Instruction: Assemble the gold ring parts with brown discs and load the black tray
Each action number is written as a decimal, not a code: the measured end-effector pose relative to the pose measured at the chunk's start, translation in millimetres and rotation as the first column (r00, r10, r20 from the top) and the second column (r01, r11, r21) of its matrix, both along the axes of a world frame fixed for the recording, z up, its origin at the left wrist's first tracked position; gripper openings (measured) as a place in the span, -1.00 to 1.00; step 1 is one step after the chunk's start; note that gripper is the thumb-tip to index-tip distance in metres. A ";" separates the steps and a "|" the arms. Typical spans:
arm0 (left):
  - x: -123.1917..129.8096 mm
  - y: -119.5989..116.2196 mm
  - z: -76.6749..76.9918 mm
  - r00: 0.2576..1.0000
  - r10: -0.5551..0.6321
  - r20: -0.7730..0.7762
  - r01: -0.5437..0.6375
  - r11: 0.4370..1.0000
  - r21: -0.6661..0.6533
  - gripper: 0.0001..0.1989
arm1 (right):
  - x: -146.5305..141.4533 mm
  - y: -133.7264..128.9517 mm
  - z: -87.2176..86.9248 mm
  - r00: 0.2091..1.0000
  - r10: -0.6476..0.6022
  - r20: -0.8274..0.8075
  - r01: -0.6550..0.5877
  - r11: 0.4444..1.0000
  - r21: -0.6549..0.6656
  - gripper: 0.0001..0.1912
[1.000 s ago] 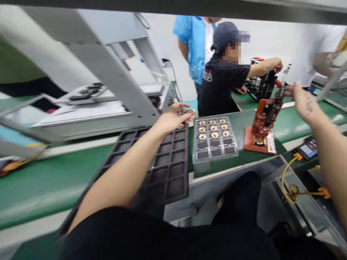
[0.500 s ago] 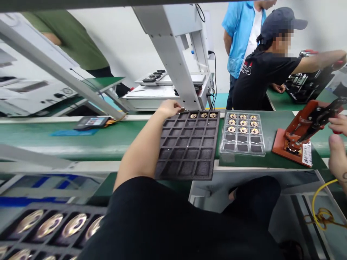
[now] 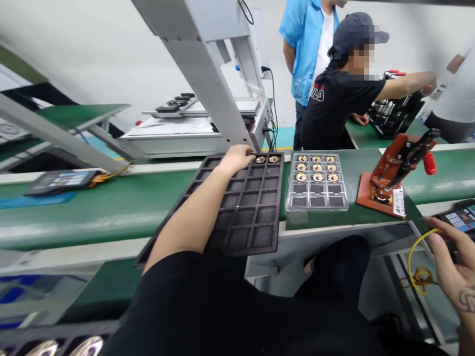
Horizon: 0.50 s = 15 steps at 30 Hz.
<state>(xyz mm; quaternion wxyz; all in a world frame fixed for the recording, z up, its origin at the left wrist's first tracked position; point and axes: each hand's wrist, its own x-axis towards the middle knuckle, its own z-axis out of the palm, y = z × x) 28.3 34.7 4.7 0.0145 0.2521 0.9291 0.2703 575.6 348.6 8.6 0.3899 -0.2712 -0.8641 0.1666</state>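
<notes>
My left hand (image 3: 237,159) reaches over the far row of a dark foam compartment tray (image 3: 256,213). Its fingers are closed together and bent down, and their tips, with anything between them, are hidden. Just right of those fingers, two gold round parts (image 3: 267,159) sit in the tray's far row. My right hand (image 3: 454,257) is at the right edge, fingers apart, beside a dark device with a lit screen (image 3: 462,219). It appears to hold nothing. A yellow cable (image 3: 411,254) passes by its fingertips.
A clear plastic tray (image 3: 317,203) holds several gold round parts in its far rows. Beside it stands an orange toggle press (image 3: 389,173) with a red handle. Another handheld device (image 3: 61,182) lies left. Across the bench, a person in a cap (image 3: 341,99) works at another press.
My right hand has left the press's red handle and dropped toward the bench's near edge. My left hand has moved right along the tray's far row, covering one gold part. The view has turned right.
</notes>
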 end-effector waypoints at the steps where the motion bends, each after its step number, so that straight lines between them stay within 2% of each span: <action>1: 8.7 20.4 -2.0 0.998 -0.058 -0.011 0.058 0.998 0.001 -0.88 | 1.9 -3.0 -1.6 1.000 -0.007 0.002 0.007 1.000 -0.015 -0.60; 3: 31.3 65.1 -8.8 0.977 -0.213 -0.022 0.213 0.977 -0.017 -0.83 | 3.3 -8.8 -2.6 1.000 0.031 0.003 -0.031 0.999 -0.026 -0.63; 5: 57.9 110.1 -17.5 0.933 -0.360 -0.022 0.359 0.933 -0.038 -0.84 | 4.3 -14.5 -1.4 0.997 0.078 0.018 -0.078 0.996 -0.045 -0.65; 7: 83.8 150.4 -25.9 0.889 -0.456 -0.028 0.454 0.889 -0.064 -0.88 | 7.2 -19.6 0.4 0.995 0.097 0.030 -0.095 0.993 -0.073 -0.67; 9: 105.5 183.2 -32.8 0.868 -0.496 -0.039 0.491 0.866 -0.095 -0.89 | 13.2 -23.5 1.7 0.995 0.099 0.030 -0.096 0.992 -0.083 -0.69; 11: 121.3 207.4 -38.1 0.870 -0.490 -0.050 0.480 0.867 -0.132 -0.82 | 22.2 -26.1 1.3 0.996 0.084 0.029 -0.082 0.994 -0.079 -0.69; 15: 135.8 232.3 -45.9 0.893 -0.448 -0.047 0.430 0.880 -0.201 -0.71 | 47.9 -29.8 -6.0 0.999 0.034 0.038 -0.031 0.997 -0.064 -0.67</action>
